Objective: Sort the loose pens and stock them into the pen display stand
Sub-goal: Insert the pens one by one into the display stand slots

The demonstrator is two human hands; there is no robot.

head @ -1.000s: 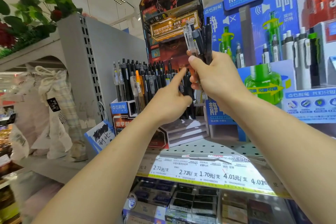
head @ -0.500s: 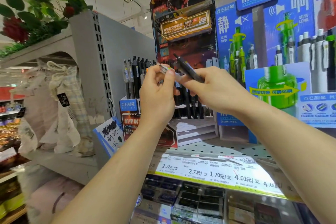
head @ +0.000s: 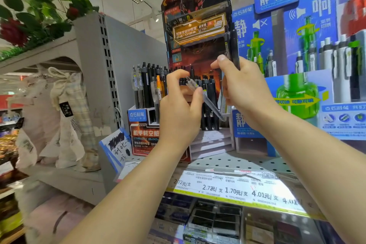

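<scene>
Pinching a clear pen (head: 205, 99) between thumb and fingers, the left hand (head: 179, 114) holds it slantwise in front of the pen display stand (head: 195, 31), cap end up toward the left, tip down toward the right. The right hand (head: 242, 87) is curled round a small bunch of dark pens (head: 232, 48) that stand nearly upright above its fist. The two hands sit close together, the clear pen's lower end reaching just under the right hand.

What the next move turns on: the stand's rows of black pens (head: 206, 103) lie directly behind and slightly below the left hand, and they stand vertical, while the clear pen's long axis is still tilted well off upright. The left hand is the nearer one to the taller mixed row (head: 147, 89) at the stand's left side. By this reckoning the pen needs turning tip-down before it can drop into a slot. The stand rests near the front edge of the perforated shelf (head: 243, 161).
</scene>
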